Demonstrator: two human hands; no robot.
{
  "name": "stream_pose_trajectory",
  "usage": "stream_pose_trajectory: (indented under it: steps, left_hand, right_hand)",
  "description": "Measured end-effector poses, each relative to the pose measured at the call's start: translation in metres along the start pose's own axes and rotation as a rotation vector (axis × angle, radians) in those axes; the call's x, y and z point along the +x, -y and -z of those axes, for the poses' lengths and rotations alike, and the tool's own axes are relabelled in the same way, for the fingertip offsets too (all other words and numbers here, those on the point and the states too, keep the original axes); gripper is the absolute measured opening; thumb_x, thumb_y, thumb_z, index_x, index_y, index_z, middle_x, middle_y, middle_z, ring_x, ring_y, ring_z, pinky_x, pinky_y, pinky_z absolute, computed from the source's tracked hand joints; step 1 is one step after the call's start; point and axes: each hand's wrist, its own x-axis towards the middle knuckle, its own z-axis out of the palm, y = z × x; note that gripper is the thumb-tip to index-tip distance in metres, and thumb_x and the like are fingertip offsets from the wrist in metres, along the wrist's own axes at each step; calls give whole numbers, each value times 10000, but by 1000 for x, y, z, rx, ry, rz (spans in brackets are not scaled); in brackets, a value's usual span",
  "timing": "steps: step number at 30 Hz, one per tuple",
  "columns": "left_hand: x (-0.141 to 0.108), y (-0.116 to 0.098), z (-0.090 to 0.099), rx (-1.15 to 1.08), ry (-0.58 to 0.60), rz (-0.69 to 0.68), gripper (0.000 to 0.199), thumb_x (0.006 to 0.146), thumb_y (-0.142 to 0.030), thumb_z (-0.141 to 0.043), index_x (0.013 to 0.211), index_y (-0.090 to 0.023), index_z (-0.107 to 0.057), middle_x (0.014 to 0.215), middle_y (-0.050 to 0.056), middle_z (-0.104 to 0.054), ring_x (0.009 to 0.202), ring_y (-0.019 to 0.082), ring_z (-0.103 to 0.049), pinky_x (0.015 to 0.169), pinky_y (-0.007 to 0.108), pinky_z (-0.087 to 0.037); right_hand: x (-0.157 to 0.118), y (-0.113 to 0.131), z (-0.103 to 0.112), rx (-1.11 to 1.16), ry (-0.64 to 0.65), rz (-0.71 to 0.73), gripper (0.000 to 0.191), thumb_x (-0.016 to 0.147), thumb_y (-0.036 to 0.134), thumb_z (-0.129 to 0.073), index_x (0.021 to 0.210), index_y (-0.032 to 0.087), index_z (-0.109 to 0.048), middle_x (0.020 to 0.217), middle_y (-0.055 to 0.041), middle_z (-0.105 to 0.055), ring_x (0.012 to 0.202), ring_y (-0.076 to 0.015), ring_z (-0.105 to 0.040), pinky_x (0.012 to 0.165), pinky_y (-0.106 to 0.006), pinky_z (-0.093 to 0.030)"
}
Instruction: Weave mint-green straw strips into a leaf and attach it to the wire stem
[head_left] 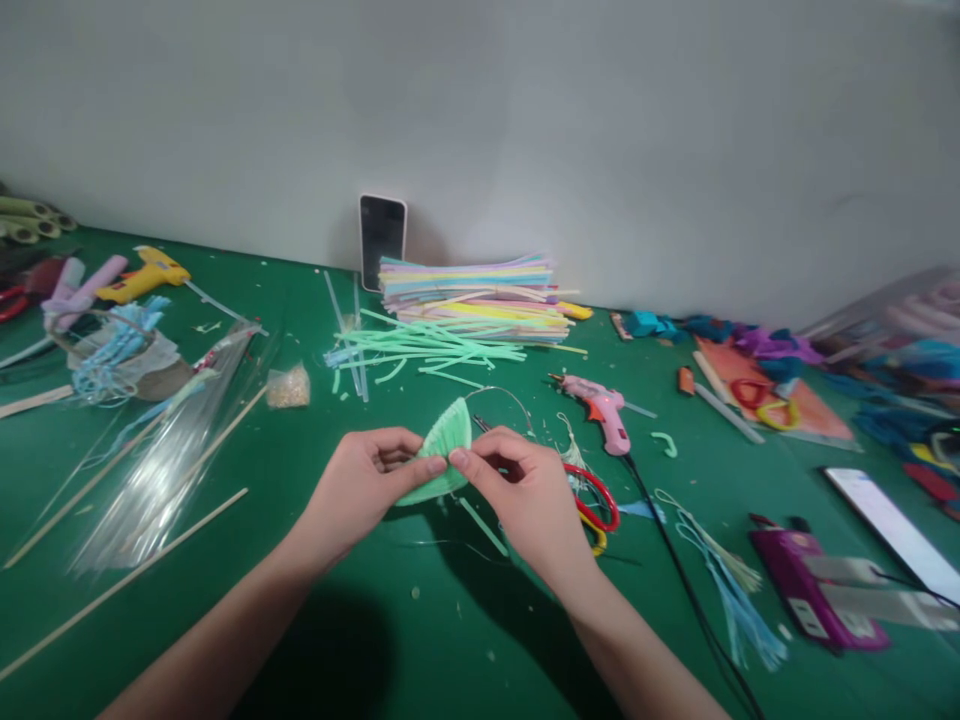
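Between my two hands is a mint-green fan-shaped craft piece [450, 432], ribbed as if built from strips side by side. My left hand [367, 480] pinches its lower left part between thumb and fingers. At its right edge, my right hand [521, 485] is closed, thumb tip meeting the left thumb on the piece. A thin wire [510, 393] loops up behind the right hand. Red and yellow-handled scissors [604, 497] lie beside that hand, their blades partly hidden. Below the piece is a short green strip [482, 527].
Behind my hands lie loose green pipe cleaners [435, 345] and pastel bundles [480, 285], with a phone [382, 240] leaning on the wall. A pink glue gun [604, 410] trails its cable at right. Clear plastic sleeves [161, 470] and wooden sticks [135, 575] cover the left.
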Motion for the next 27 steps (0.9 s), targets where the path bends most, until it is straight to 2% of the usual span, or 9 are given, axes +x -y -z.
stream_pose_trajectory:
  steps: [8,10,13,15,18,24,27]
  left_hand:
    - [4,0,2,-86,19,60,221,634,-290,-838,697,-141,-687,674,-17,-640,633,113,-548,602,216,-390]
    - [5,1,1,-120,15,65,227,640,-304,-838,714,-148,-691,685,-12,-657,634,118,-567,606,220,-407]
    - [5,1,0,-131,22,79,239,674,-346,-817,755,-153,-699,713,3,-677,638,128,-585,610,232,-430]
    - [5,1,0,-123,20,95,252,668,-352,-821,759,-152,-697,716,10,-680,646,136,-589,615,242,-437]
    - [4,1,-1,-107,20,117,254,639,-322,-835,752,-145,-692,702,11,-674,645,140,-578,608,245,-420]
    - [4,2,-4,-58,8,83,216,645,-292,-820,665,-137,-671,599,-30,-587,562,102,-475,533,224,-304]
    - [4,3,-3,-56,5,72,215,647,-293,-823,674,-137,-679,604,-29,-594,571,107,-489,540,226,-313]
  right_hand:
    - [4,-4,-1,-1,-5,47,155,759,307,-732,650,199,-706,732,-25,-643,649,-147,-543,568,-269,-430]
    - [4,-4,1,-2,-12,29,148,783,335,-717,724,199,-727,741,-23,-654,627,-138,-541,562,-265,-437]
    - [3,-4,3,77,-23,-68,196,835,385,-667,884,206,-728,616,17,-616,513,-115,-509,490,-242,-414]
    - [2,-3,3,123,-26,-128,212,838,398,-664,894,200,-713,499,48,-562,422,-99,-465,435,-227,-373]
    - [1,-2,1,139,-27,-178,200,822,388,-681,843,190,-704,419,59,-529,374,-95,-461,408,-216,-346]
    - [0,0,-6,137,-24,-212,217,791,404,-698,811,189,-720,373,69,-480,331,-103,-453,357,-212,-307]
    - [2,1,-5,128,-23,-203,228,775,416,-708,808,192,-733,364,71,-465,320,-103,-442,345,-214,-309]
